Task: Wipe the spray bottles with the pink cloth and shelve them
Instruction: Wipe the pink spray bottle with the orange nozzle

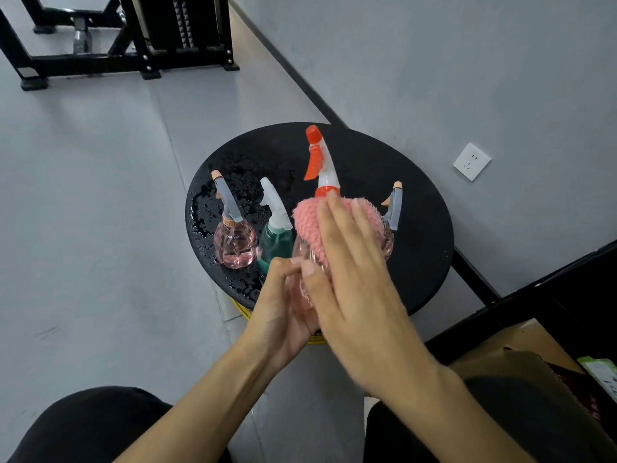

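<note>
Head view: left hand [287,295] grips the spray bottle [325,175] low, over the wet counter [417,228]. Right hand [350,262], fingers flat, presses the pink cloth [307,225] on its shoulder. Rotate bottle under cloth and keep the low grip firm; wet plastic likely slips.

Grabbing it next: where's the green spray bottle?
Head view: green spray bottle stands on the black stool, between the pink bottle at left and the held bottle.

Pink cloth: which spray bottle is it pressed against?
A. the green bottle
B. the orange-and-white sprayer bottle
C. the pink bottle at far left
B: the right hand presses the pink cloth onto the orange-and-white sprayer bottle, which the left hand grips.
</note>
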A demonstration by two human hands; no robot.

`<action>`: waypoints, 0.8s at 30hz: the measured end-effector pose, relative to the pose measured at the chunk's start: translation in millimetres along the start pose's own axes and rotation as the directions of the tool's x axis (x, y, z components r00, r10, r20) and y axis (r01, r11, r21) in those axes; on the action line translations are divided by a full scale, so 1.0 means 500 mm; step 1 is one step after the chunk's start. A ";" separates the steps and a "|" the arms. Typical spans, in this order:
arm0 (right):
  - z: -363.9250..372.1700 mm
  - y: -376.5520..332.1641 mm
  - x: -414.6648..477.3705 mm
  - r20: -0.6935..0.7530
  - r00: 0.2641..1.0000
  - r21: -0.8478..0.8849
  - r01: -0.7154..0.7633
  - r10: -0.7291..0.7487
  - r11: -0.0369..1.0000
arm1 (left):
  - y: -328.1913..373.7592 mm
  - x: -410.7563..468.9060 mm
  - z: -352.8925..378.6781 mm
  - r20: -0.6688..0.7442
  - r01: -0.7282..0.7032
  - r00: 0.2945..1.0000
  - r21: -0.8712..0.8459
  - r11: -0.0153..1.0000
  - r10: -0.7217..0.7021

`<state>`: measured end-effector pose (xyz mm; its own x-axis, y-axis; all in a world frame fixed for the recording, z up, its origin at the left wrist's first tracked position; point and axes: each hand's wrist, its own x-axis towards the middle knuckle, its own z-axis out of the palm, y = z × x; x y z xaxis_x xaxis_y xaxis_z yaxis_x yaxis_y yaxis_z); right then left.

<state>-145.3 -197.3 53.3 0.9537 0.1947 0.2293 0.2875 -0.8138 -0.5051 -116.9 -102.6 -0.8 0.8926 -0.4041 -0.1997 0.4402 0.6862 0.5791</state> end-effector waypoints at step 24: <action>-0.012 0.010 0.018 -0.040 0.999 0.065 0.007 -0.005 0.998 | -0.001 -0.005 -0.004 0.032 0.058 0.998 0.004 0.998 -0.058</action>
<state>-135.7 -203.2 57.9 0.9480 0.1762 0.2650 0.2997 -0.7748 -0.5567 -118.9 -100.8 -1.9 0.8622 -0.4621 -0.2076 0.4906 0.6594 0.5696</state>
